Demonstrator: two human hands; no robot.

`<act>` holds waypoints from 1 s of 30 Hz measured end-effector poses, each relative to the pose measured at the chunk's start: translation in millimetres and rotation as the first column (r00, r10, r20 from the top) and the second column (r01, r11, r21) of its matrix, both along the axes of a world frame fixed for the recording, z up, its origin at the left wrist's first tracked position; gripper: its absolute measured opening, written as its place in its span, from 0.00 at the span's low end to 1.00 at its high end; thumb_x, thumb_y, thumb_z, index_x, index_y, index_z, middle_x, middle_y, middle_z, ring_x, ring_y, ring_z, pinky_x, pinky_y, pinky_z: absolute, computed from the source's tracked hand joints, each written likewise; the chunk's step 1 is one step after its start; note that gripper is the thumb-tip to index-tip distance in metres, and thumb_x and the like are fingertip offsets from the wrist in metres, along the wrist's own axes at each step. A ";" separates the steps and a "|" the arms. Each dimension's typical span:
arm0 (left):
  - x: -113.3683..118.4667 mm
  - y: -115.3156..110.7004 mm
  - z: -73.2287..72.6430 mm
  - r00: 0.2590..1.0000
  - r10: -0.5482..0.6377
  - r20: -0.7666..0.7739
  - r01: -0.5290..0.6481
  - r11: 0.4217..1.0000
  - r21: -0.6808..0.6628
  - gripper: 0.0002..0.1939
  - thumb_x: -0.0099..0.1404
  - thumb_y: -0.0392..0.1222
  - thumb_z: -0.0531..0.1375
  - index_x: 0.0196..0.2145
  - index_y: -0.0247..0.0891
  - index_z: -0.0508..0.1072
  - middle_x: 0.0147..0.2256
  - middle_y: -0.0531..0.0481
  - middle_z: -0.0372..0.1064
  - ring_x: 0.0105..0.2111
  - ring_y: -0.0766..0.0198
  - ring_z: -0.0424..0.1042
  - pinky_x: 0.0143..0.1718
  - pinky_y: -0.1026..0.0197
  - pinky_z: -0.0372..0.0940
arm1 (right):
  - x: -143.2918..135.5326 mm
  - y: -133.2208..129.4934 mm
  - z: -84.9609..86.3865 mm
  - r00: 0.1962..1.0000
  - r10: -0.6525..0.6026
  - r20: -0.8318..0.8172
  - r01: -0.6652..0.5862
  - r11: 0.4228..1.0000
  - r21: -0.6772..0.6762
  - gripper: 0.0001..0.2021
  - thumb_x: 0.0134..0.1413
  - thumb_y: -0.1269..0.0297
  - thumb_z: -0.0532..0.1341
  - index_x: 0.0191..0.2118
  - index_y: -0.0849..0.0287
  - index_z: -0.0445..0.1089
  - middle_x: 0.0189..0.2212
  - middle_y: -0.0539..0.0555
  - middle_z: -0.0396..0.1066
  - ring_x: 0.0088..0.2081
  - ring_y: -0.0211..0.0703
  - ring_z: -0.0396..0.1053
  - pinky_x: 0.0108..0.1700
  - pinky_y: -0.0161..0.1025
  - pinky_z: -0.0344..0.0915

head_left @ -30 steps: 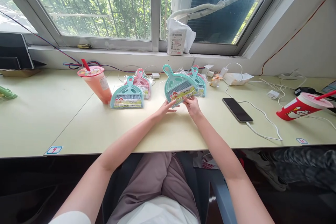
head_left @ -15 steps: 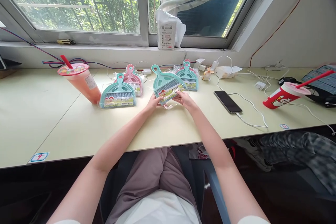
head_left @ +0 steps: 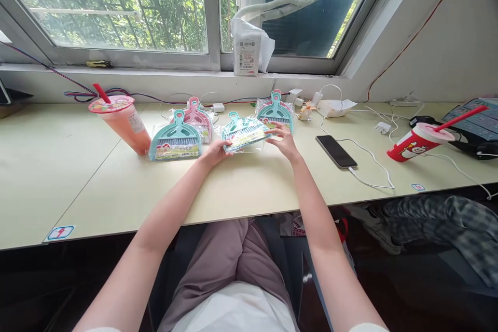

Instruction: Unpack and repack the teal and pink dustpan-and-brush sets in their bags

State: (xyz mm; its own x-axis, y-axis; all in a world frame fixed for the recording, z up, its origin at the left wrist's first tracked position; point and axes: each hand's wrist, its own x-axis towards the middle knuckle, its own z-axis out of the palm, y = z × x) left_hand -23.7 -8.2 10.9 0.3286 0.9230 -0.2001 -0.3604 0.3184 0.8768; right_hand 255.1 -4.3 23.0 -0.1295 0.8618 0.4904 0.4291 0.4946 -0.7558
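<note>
A wrapped teal dustpan-and-brush set (head_left: 245, 134) is tilted between my hands, its handle pointing away. My left hand (head_left: 216, 152) grips its lower left corner, fingers closed on the wrapper. At the right edge, the fingers of my right hand (head_left: 283, 140) pinch the set's upper right corner. On the left stands another teal set (head_left: 177, 140), overlapping a pink set (head_left: 196, 114) behind it. Behind my right hand sits one more teal set (head_left: 275, 109), with a bit of pink showing at its back.
The pale table (head_left: 233, 187) holds a tall drink (head_left: 126, 124) at left, a phone (head_left: 336, 151) with a white cable, and a red cup (head_left: 416, 142) at right. A tissue pack (head_left: 246, 54) stands on the sill. Another person's plaid-covered leg (head_left: 439, 223) is below right.
The held set has tilted flatter, its handle dropping lower. My left hand has shifted a little left, and my right hand has moved right and up to the set's corner.
</note>
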 end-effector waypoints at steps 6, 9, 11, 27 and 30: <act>-2.1 1.6 -2.4 0.997 -0.069 -0.043 0.069 0.998 -0.006 0.19 0.61 0.30 0.57 0.50 0.27 0.68 0.30 0.44 0.74 0.19 0.68 0.71 0.16 0.70 0.65 | -5.3 -1.6 1.1 0.988 0.087 -0.128 -0.085 0.996 0.023 0.15 0.50 0.46 0.69 0.32 0.52 0.79 0.56 0.54 0.70 0.62 0.57 0.61 0.64 0.54 0.55; -4.7 1.5 -3.4 0.988 -0.140 -0.067 0.141 0.990 0.012 0.19 0.64 0.36 0.58 0.52 0.30 0.67 0.34 0.42 0.76 0.23 0.65 0.75 0.19 0.69 0.69 | -8.0 -1.1 1.2 0.959 0.119 -0.259 -0.127 0.992 -0.015 0.16 0.54 0.46 0.66 0.30 0.55 0.74 0.55 0.55 0.71 0.60 0.54 0.64 0.59 0.51 0.61; -5.2 0.2 -3.6 0.976 -0.206 -0.078 0.209 0.977 0.042 0.20 0.66 0.42 0.59 0.54 0.33 0.67 0.38 0.41 0.76 0.29 0.62 0.78 0.24 0.67 0.73 | -8.8 1.4 -0.8 0.949 0.106 -0.298 -0.121 0.992 -0.032 0.16 0.57 0.48 0.63 0.28 0.55 0.68 0.52 0.55 0.74 0.58 0.53 0.66 0.56 0.50 0.62; 1.1 -12.2 -1.4 0.936 -0.196 -0.294 0.267 0.937 0.225 0.29 0.58 0.41 0.67 0.55 0.35 0.65 0.51 0.36 0.72 0.34 0.57 0.79 0.32 0.60 0.76 | -20.2 6.2 -13.5 0.982 -0.159 -0.101 0.175 0.968 0.178 0.14 0.60 0.52 0.57 0.29 0.55 0.63 0.49 0.58 0.70 0.52 0.51 0.65 0.44 0.43 0.67; 0.1 -14.0 1.2 0.930 -0.179 -0.322 0.278 0.914 0.295 0.33 0.57 0.44 0.67 0.58 0.38 0.62 0.52 0.36 0.70 0.35 0.56 0.79 0.33 0.58 0.76 | -23.1 5.7 -15.4 0.973 -0.173 -0.151 0.200 0.962 0.185 0.14 0.59 0.50 0.59 0.32 0.55 0.67 0.54 0.60 0.65 0.56 0.53 0.63 0.44 0.44 0.69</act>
